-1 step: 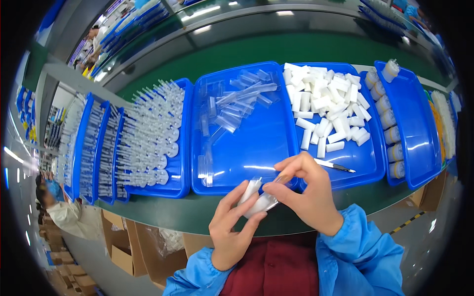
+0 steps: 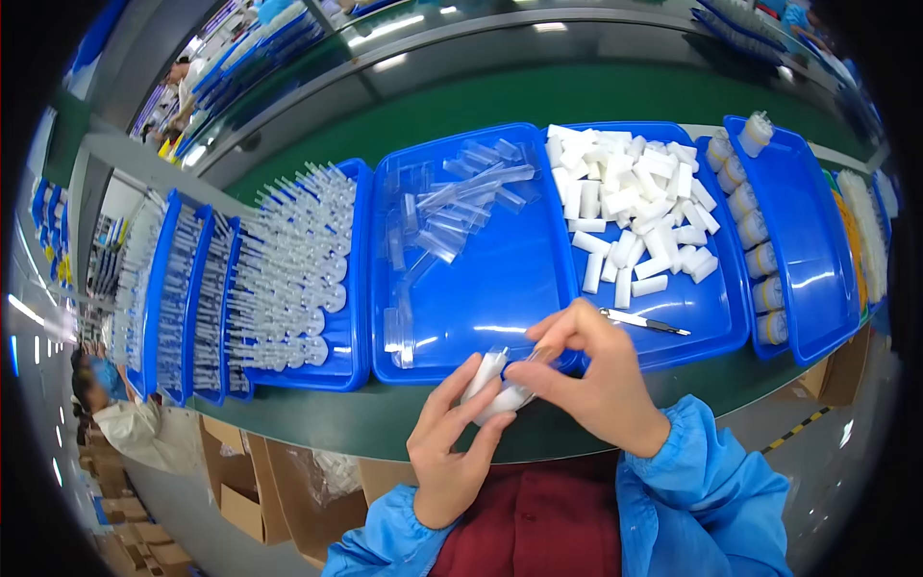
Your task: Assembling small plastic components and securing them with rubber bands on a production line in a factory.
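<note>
Head view: White cylinders at the hands

Two white cylinders (image 2: 484,376) are located at the fingers of the left hand (image 2: 450,450), above the near bench edge. The left hand is curled around them; its fingers cover part of both. The right hand (image 2: 598,380) is narrowed at the upper end of the second cylinder. Its fingers obscure the contact; whether it grips anything cannot be told. Glossy clear material there has no distinct outline.

Behind the hands, a blue tray (image 2: 500,288) carries clear tubes (image 2: 444,240), hard to separate where overlapped. The right-hand tray (image 2: 673,332) carries loose white pieces (image 2: 635,192). Both sleeves (image 2: 707,481) are cut off below.
</note>
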A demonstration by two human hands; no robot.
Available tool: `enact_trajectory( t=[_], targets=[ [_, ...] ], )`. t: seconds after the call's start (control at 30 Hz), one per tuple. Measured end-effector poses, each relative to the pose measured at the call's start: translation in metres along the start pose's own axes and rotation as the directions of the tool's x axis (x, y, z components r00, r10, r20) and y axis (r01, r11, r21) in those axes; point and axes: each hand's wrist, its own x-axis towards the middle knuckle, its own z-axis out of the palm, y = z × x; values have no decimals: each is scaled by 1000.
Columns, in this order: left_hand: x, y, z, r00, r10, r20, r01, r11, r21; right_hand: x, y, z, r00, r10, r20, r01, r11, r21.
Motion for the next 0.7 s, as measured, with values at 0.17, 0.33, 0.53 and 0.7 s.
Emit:
enact_trajectory(
  t=[0.17, 0.33, 0.53, 0.7],
  targets=[
    [-2, -5, 2, 1000, -11, -7, 11, 1000, -13, 1, 8, 12, 992, 107, 62, -116, 977, 177],
    [-3, -6, -2, 988, -143, -63, 134, 982, -132, -3, 15, 32, 987, 32, -158, -3, 984, 177],
    [-1, -3, -5, 992, -113, -48, 107, 988, -109, 7, 9, 22, 971, 206, 120, -229, 945, 232],
    [4, 1, -13, 998, -39, 49, 42, 996, -73, 10, -9, 11, 973, -186, 140, 223, 918, -330]
  ],
)
